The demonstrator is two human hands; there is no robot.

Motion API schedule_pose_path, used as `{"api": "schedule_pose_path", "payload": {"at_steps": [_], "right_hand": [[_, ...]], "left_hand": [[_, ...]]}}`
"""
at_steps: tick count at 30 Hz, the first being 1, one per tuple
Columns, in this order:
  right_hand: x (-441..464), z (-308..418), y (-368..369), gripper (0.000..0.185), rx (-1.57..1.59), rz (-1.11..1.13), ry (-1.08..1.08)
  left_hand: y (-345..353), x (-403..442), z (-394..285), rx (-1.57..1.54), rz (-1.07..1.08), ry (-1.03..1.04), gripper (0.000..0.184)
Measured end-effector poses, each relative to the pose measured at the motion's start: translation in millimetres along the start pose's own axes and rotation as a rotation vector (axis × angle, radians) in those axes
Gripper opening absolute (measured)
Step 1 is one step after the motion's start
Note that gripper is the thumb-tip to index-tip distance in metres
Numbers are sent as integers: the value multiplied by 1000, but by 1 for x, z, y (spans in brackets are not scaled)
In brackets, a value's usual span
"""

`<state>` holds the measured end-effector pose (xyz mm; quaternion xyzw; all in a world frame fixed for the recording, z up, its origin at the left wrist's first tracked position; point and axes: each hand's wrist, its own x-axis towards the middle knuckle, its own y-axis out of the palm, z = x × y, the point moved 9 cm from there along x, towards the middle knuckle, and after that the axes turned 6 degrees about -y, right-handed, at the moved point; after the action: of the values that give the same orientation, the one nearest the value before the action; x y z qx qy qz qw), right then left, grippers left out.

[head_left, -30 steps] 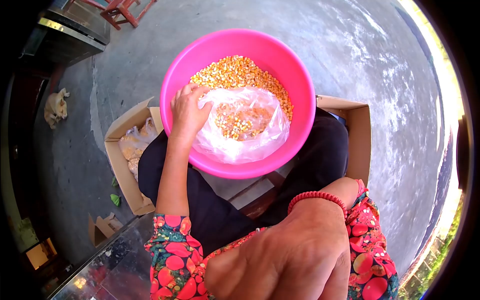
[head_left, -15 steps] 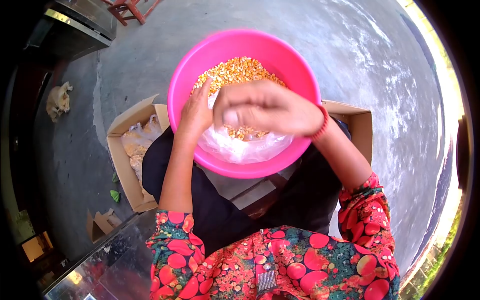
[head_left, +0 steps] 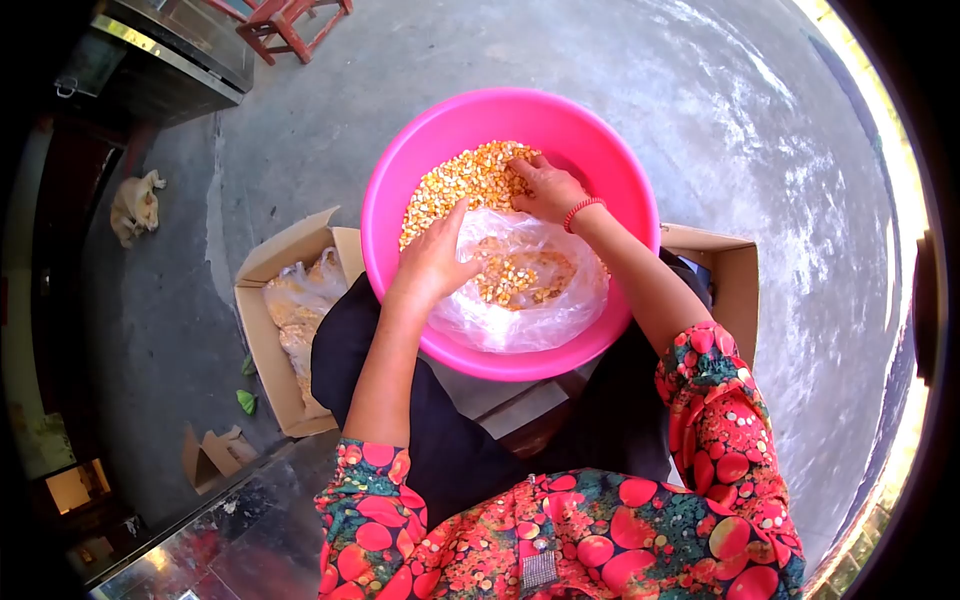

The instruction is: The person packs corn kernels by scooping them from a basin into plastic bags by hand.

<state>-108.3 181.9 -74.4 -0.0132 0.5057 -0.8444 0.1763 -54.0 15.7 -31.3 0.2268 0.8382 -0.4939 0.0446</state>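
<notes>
A pink basin (head_left: 636, 190) rests on my lap. Loose yellow corn kernels (head_left: 465, 180) lie against its far side. Nearer to me in the basin sits a clear plastic bag (head_left: 470, 318), its mouth open, with some kernels inside. My left hand (head_left: 436, 256) is at the left rim of the bag, thumb apart from the fingers; whether it touches the plastic I cannot tell. Beyond the bag, my right hand (head_left: 552, 190), with a red bracelet at the wrist, reaches its spread fingertips into the loose kernels.
To the left stands an open cardboard box (head_left: 262, 300) holding filled plastic bags (head_left: 300, 310). Another cardboard box (head_left: 735, 290) is partly hidden at the right. A dog (head_left: 136, 207) lies on the concrete floor; a red stool (head_left: 292, 28) stands at the upper left.
My right hand has moved from above the bag to the kernels at the far side, its curled fingers now spread. My left hand stays by the bag. The view has shifted slightly.
</notes>
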Motion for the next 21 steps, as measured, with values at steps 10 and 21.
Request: {"api": "schedule_pose_path", "payload": {"at_steps": [10,21], "right_hand": [[7,-9,30,29,236,114,-112],[7,-27,12,13,1128,31,247]], "left_hand": [[-2,1,-6,-103,-28,61,59],[-25,-8,-38,-272,-53,255,46]]}}
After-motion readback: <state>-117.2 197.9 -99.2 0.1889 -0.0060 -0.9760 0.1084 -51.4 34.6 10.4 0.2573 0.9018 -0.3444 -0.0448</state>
